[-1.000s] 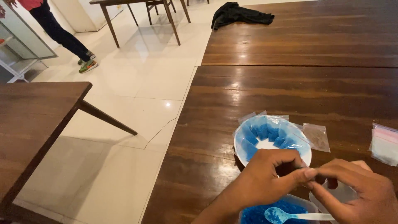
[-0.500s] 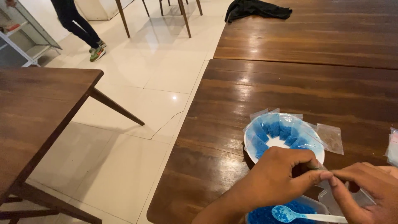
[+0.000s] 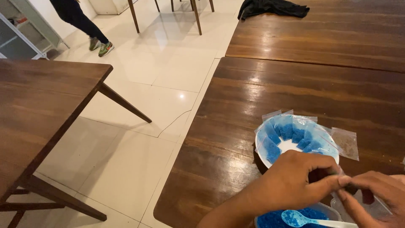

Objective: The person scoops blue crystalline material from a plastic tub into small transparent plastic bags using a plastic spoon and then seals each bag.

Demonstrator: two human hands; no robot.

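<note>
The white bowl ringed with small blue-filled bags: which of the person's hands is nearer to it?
Left. The left hand overlaps the near rim of the white bowl; the right hand sits further right, below it.

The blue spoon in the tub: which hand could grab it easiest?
Probably the right hand: the blue spoon has its handle pointing right, just beneath it. The left hand sits higher.

A white bowl (image 3: 295,145) is sitting on the near wooden table (image 3: 261,97), with small filled plastic bags (image 3: 280,131) lining its inside. An empty bag (image 3: 346,142) is lying just right of it. Both hands, the left hand (image 3: 291,183) and the right hand (image 3: 373,192), are meeting in front of the bowl, above a container of powder (image 3: 274,218) with a spoon (image 3: 303,219) resting in it. A dark cloth (image 3: 274,7) is lying on the far table (image 3: 337,33) behind.
</note>
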